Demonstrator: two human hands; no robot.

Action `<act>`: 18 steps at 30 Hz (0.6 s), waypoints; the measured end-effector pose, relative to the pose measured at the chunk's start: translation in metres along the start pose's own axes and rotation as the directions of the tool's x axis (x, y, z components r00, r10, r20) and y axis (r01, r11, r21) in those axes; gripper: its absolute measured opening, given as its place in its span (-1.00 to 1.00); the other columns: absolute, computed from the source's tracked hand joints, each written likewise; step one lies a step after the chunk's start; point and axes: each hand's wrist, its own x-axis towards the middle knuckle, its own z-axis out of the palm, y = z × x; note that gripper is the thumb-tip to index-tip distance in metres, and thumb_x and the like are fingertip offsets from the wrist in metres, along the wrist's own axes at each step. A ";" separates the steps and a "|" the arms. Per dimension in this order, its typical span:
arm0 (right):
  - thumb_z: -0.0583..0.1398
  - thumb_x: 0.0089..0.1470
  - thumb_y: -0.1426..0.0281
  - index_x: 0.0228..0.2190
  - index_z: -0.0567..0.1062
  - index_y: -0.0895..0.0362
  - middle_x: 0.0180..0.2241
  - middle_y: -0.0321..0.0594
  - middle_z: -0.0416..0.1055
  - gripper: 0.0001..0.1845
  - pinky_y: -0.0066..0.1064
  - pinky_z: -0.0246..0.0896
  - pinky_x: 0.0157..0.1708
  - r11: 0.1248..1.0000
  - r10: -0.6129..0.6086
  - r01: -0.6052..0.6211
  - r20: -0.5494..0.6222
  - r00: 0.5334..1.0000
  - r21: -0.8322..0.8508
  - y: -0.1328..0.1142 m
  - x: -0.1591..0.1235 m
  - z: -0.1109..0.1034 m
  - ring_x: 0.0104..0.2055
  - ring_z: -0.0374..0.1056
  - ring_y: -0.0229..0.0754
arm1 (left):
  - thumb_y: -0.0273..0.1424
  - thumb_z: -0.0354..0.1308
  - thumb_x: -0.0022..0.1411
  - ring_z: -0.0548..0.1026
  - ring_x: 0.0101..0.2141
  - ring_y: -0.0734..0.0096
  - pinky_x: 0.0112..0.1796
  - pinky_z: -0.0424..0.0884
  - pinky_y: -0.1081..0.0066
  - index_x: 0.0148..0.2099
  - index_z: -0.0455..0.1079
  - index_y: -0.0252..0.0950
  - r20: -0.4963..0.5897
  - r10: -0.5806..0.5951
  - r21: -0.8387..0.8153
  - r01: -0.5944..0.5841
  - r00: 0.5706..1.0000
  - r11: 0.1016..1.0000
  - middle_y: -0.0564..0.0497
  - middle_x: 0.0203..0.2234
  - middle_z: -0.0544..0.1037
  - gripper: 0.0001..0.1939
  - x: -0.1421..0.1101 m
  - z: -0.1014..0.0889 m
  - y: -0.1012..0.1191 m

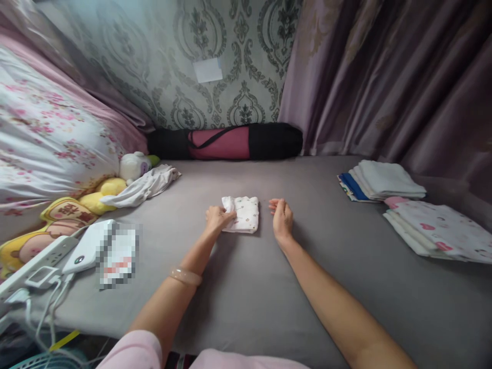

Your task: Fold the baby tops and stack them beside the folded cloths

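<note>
A small folded white cloth (246, 215) with a scattered print lies flat on the grey bed sheet (246, 287), in the middle of the head view. My left hand (219, 218) pinches its left edge between thumb and fingers, and a flap there stands slightly raised. To the right of the cloth, a short gap away, is my right hand (282, 218). Its fingers are loosely curled and pointing left, with nothing visible in them. A pale bangle circles my left wrist.
Folded cloths stand in two stacks at right, a white-topped one (392, 179) and a printed one (442, 230). At left are a crumpled pale cloth (148, 185), plush toys (111, 189), a white power bank (90, 246) and a power strip (57, 251). A black-and-red long bag (223, 142) lies along the wall.
</note>
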 end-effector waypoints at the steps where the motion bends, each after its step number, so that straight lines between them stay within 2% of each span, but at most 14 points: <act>1: -0.19 0.20 0.05 -0.28 0.41 0.16 -0.17 0.00 0.49 -0.44 -0.36 0.31 -0.23 1.000 0.012 -0.012 -0.001 1.000 0.018 0.000 0.001 0.000 -0.20 0.44 -0.16 | -0.23 0.21 -0.05 0.51 -0.39 0.14 -0.48 0.26 0.41 -0.59 0.34 -0.27 0.010 -0.053 -0.044 0.053 0.999 0.998 -0.03 -0.67 0.43 -0.76 -0.002 -0.002 0.003; 3: -0.18 0.18 0.04 -0.29 0.40 0.16 -0.17 0.00 0.49 -0.45 -0.39 0.32 -0.31 0.998 0.032 -0.032 0.004 0.999 0.049 0.001 0.002 0.000 -0.22 0.44 -0.17 | -0.24 0.24 -0.05 0.48 -0.50 0.29 -0.54 0.20 0.47 -0.54 0.35 -0.28 0.055 -0.133 -0.197 0.141 0.990 0.970 0.05 -0.69 0.40 -0.77 -0.005 -0.006 0.010; 6: -0.16 0.16 0.02 -0.30 0.40 0.15 -0.17 -0.01 0.49 -0.46 -0.43 0.31 -0.40 0.994 0.059 -0.059 0.010 0.998 0.095 0.003 0.005 -0.001 -0.25 0.44 -0.17 | -0.30 0.28 -0.08 0.42 -0.60 0.43 -0.59 0.17 0.51 -0.44 0.37 -0.31 0.172 -0.161 -0.452 0.223 0.972 0.864 0.09 -0.68 0.42 -0.79 -0.008 -0.015 0.024; 10: -0.12 0.12 0.00 -0.31 0.40 0.16 -0.19 -0.02 0.49 -0.46 -0.44 0.29 -0.47 0.980 0.105 -0.103 -0.004 0.994 0.173 0.007 0.009 -0.001 -0.29 0.44 -0.17 | -0.32 0.35 -0.17 0.44 -0.58 0.43 -0.57 0.25 0.50 -0.41 0.39 -0.33 0.260 -0.173 -0.592 0.298 0.950 0.749 0.03 -0.63 0.49 -0.72 -0.008 -0.030 0.042; 14: -0.06 0.08 -0.04 -0.35 0.43 0.15 -0.26 -0.07 0.51 -0.46 -0.45 0.26 -0.52 0.961 0.150 -0.134 -0.048 0.988 0.242 0.010 0.013 0.000 -0.36 0.43 -0.20 | -0.30 0.37 -0.24 0.49 -0.53 0.36 -0.51 0.33 0.47 -0.36 0.41 -0.35 0.236 -0.080 -0.649 0.218 0.969 0.729 -0.03 -0.57 0.53 -0.65 -0.003 -0.049 0.055; 18: -0.03 0.11 0.00 -0.38 0.44 0.14 -0.28 -0.09 0.52 -0.51 -0.46 0.25 -0.54 0.950 0.159 -0.138 -0.056 0.986 0.280 0.012 0.013 0.001 -0.39 0.42 -0.22 | -0.30 0.30 -0.19 0.47 -0.53 0.39 -0.50 0.32 0.47 -0.28 0.39 -0.33 0.101 0.001 -0.642 0.065 0.995 0.764 0.04 -0.53 0.50 -0.63 0.002 -0.073 0.066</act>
